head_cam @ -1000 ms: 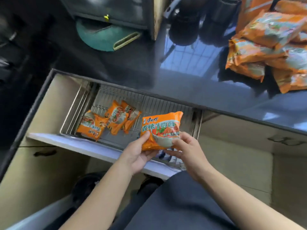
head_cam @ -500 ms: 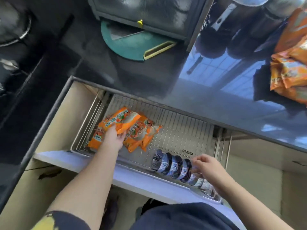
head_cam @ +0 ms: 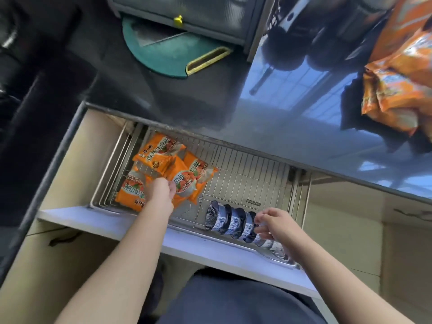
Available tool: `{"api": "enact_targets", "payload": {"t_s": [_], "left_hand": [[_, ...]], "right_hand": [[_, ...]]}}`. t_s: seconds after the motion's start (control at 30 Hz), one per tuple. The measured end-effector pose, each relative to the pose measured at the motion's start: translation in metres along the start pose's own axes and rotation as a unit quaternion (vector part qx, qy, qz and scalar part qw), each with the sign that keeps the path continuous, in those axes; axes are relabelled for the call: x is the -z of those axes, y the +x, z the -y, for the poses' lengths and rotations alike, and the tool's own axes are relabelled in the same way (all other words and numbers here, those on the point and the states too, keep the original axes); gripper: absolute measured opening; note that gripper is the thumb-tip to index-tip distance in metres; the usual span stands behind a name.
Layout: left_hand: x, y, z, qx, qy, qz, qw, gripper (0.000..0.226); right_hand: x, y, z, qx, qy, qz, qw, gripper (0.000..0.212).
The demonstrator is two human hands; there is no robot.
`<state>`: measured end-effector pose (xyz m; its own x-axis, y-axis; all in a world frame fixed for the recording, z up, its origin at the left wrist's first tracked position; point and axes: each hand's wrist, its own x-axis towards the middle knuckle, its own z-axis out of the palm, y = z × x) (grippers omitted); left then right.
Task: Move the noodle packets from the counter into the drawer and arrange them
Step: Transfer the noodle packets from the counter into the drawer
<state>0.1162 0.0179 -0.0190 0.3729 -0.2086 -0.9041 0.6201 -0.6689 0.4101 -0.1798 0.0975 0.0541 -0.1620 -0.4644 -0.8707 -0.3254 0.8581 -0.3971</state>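
Dark counter (head_cam: 163, 101) over open drawer (head_cam: 245, 174); left hand (head_cam: 161, 190) pinches packet (head_cam: 184, 181) at 10 o'clock, squaring the stack; right hand (head_cam: 273, 224) loosely curled, holding nothing, by bowls (head_cam: 229, 222).

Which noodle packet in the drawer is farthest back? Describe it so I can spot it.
Find the open drawer's wire basket. In its left back corner lies the rearmost packet, orange, print up. Unlike its neighbours, it lies atop the pile, clear of the left hand.

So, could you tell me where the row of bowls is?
In the head view, the bowls stand on edge at the drawer's front right, under the right hand.
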Motion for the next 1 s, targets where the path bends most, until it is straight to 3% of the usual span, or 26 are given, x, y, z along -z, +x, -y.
{"api": "enact_targets", "payload": {"t_s": [0.17,0.43,0.57,0.73,1.0], "left_hand": [[-0.017,-0.110,0.040,0.014,0.014,0.180,0.983,0.025],[-0.129,-0.264,0.116,-0.010,0.129,0.311,0.942,0.027],[-0.194,-0.314,0.167,-0.018,0.138,0.319,0.938,0.026],[-0.262,-0.357,0.244,-0.008,0.151,0.274,0.950,0.027],[-0.367,-0.415,0.319,-0.013,0.221,0.261,0.940,0.026]], "right_hand": [[0.062,-0.025,0.010,0.040,0.080,-0.015,0.996,0.017],[0.222,-0.049,-0.043,0.098,0.330,-0.086,0.935,0.012],[0.310,-0.032,-0.100,0.084,0.430,-0.098,0.894,0.012],[0.439,0.002,-0.160,0.063,0.435,-0.125,0.890,0.011],[0.662,0.072,-0.136,0.101,0.455,-0.260,0.846,0.019]]}}
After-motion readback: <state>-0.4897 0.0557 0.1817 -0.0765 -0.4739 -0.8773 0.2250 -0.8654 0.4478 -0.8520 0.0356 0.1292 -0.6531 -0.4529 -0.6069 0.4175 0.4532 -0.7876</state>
